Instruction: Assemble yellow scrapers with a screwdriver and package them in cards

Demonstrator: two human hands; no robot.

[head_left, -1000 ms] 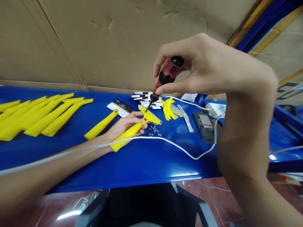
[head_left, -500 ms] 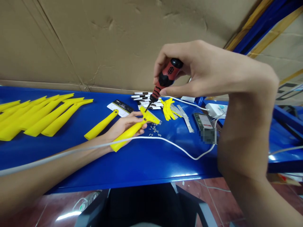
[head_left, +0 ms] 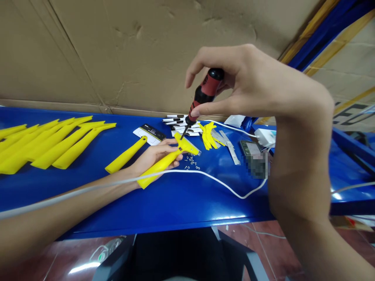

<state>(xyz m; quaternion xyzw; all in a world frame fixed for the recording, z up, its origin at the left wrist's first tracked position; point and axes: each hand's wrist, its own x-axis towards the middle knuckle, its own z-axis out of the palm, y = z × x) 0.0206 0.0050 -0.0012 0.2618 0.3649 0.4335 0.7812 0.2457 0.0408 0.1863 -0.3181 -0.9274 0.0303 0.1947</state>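
A yellow scraper (head_left: 158, 167) with a wide head and a clear edge strip lies in my left hand (head_left: 152, 156), whose fingers are closed around it from behind. My right hand (head_left: 234, 82) grips a red and black screwdriver (head_left: 206, 88) between thumb and fingers, the index finger lifted off the handle. The screwdriver leans, and its tip meets the scraper's head. Beside the head lie several small screws and nuts (head_left: 191, 160) on the blue table (head_left: 175, 207). Left of my left hand rests a loose yellow handle (head_left: 125, 155).
Several yellow scraper handles (head_left: 70, 144) line the left side. Behind my hands are a printed card (head_left: 149, 134), rolled white-and-black pieces (head_left: 177, 123), yellow head pieces (head_left: 208, 136) and metal blades (head_left: 230, 147). A phone (head_left: 252, 150), a white power strip (head_left: 265, 137) and a cable (head_left: 216, 180) lie to the right.
My right hand's fingers have opened out and shifted slightly left on the screwdriver, which has turned. The left hand and the scraper stay nearly in place.
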